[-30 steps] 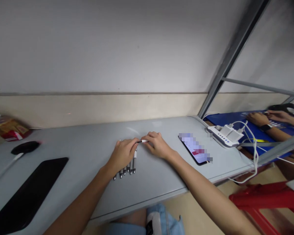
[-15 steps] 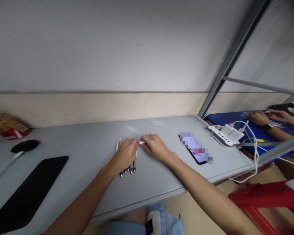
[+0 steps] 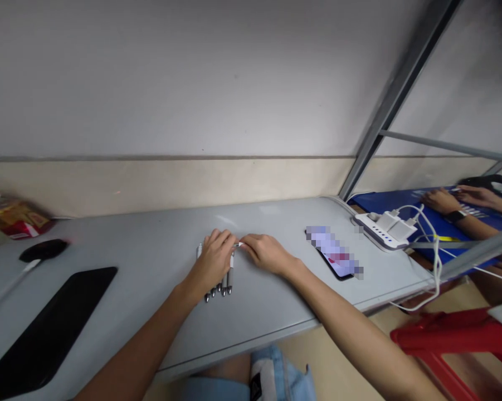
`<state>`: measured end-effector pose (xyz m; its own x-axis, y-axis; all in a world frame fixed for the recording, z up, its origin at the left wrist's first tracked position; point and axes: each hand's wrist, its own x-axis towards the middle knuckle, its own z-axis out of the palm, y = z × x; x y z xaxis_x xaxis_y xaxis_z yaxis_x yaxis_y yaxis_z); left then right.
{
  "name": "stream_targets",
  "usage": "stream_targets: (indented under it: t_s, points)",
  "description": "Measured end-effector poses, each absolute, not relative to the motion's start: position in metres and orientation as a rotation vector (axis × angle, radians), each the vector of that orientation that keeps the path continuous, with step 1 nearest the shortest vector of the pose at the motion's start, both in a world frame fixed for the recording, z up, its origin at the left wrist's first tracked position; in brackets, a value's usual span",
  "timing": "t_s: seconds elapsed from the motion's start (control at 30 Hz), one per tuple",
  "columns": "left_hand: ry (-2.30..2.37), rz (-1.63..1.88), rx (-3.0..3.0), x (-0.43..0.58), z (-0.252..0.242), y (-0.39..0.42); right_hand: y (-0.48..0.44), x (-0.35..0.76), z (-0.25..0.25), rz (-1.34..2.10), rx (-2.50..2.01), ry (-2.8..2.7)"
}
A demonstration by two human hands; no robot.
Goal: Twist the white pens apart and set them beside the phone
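My left hand (image 3: 218, 253) is closed over a row of several pens (image 3: 229, 280) lying side by side on the grey desk. Their silver tips and grey grips point towards me, while the hand hides most of the white barrels. Just right of it, my right hand (image 3: 264, 252) has its fingers pinched together. A short piece of a slim white pen (image 3: 238, 244) shows between the two hands, gripped from both sides; its ends are hidden by fingers.
A phone (image 3: 332, 257) with a lit screen and a white power strip (image 3: 382, 233) with cables are on the right. To the left lie a black mat (image 3: 52, 328), a black round object (image 3: 43, 250) and a bottle (image 3: 16, 214). Another person's hands (image 3: 440, 201) are beyond the metal frame.
My left hand has lifted slightly and its fingers have bent differently. My right fingers have moved a little, and less of the white pen shows between the hands.
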<state>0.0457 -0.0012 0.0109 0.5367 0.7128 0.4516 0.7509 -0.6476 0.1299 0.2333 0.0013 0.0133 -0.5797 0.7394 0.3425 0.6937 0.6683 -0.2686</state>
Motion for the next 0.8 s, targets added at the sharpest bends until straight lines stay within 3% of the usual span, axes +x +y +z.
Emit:
stream_targets:
  t_s: [0.3,0.5,0.67,0.8]
  points:
    - [-1.676,-0.942,-2.67,0.036,0.011,0.01,0.003,0.238,0.017,0.027,-1.252,-2.43]
    - [-1.51,-1.341,-2.801,0.034,0.015,0.011,0.004,0.239,0.017,0.038,-1.209,-2.426]
    - [-1.871,-1.185,-2.751,0.032,0.015,0.011,0.004,0.24,0.017,0.047,-1.19,-2.42]
    - [-1.657,-1.192,-2.81,0.032,0.018,0.01,0.004,0.24,0.016,0.038,-1.174,-2.425]
